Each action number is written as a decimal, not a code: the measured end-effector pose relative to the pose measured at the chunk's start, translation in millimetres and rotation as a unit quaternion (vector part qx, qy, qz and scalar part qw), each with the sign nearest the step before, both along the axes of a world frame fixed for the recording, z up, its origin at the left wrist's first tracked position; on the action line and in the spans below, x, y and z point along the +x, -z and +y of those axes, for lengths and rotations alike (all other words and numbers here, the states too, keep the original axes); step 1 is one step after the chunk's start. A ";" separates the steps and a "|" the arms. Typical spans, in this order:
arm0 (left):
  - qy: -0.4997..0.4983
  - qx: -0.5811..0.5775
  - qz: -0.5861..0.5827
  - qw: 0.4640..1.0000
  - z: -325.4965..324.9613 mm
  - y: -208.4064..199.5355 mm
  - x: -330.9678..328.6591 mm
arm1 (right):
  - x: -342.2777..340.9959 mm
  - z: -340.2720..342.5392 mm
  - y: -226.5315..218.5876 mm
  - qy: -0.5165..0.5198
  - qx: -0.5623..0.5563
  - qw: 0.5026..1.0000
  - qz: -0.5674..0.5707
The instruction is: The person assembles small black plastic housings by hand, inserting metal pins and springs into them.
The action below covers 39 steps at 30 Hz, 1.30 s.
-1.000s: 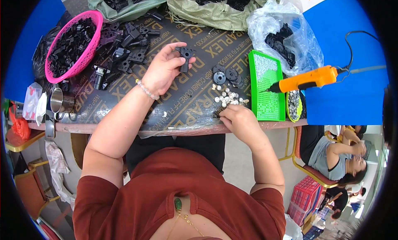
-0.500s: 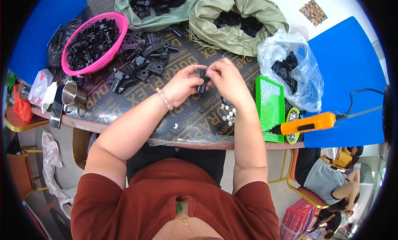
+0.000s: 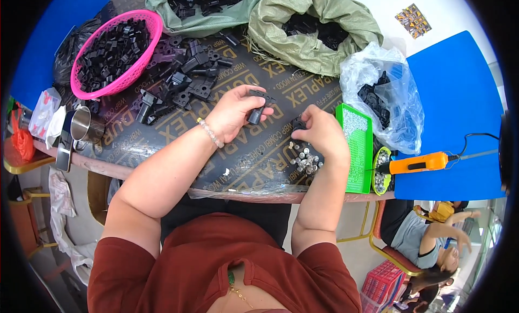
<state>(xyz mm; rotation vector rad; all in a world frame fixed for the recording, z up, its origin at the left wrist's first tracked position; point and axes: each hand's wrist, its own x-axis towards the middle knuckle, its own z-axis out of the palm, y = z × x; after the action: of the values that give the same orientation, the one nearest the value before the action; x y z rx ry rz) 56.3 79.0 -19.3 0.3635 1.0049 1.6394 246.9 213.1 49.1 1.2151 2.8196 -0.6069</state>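
My left hand (image 3: 235, 116) is closed around a black plastic fitting (image 3: 256, 112), which has a flat plate with holes at its top and a tube pointing down. To the right of it, my right hand (image 3: 324, 131) rests low over the table, thumb and forefinger around a small black part (image 3: 297, 124); the fingers partly hide its shape. Just below that hand lies a little heap of shiny, round-headed metal pieces (image 3: 307, 160). Loose black plastic fittings (image 3: 181, 80) are piled on the table beyond my left hand.
A pink basket (image 3: 157, 45) of black parts stands far left, near a metal cup (image 3: 86, 124). Two woven sacks, including a green one (image 3: 259, 37), hold black parts. On the right are a clear plastic bag (image 3: 408, 107), a green tray (image 3: 354, 172) and an orange electric screwdriver (image 3: 419, 164).
My right hand has left the fitting and moved right and down to the small black part. My left hand keeps the fitting, now tilted. The view has shifted slightly.
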 end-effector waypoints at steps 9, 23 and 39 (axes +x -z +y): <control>-0.010 0.002 0.015 1.000 -0.9 -0.2 -4.6 | -1.4 7.4 12.4 -0.077 -0.025 0.997 0.005; -0.081 0.035 -0.053 0.995 2.2 4.3 -11.6 | -20.3 4.8 27.4 -0.167 0.081 0.965 0.185; -0.080 0.043 -0.068 0.994 1.6 6.0 -9.0 | -32.1 -22.8 29.1 -0.101 0.165 0.975 0.109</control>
<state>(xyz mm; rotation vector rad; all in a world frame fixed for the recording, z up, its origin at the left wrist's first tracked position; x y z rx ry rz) 47.3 80.5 -25.3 0.2292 0.8823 1.8299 214.8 190.3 20.0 0.9236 3.2760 -0.2829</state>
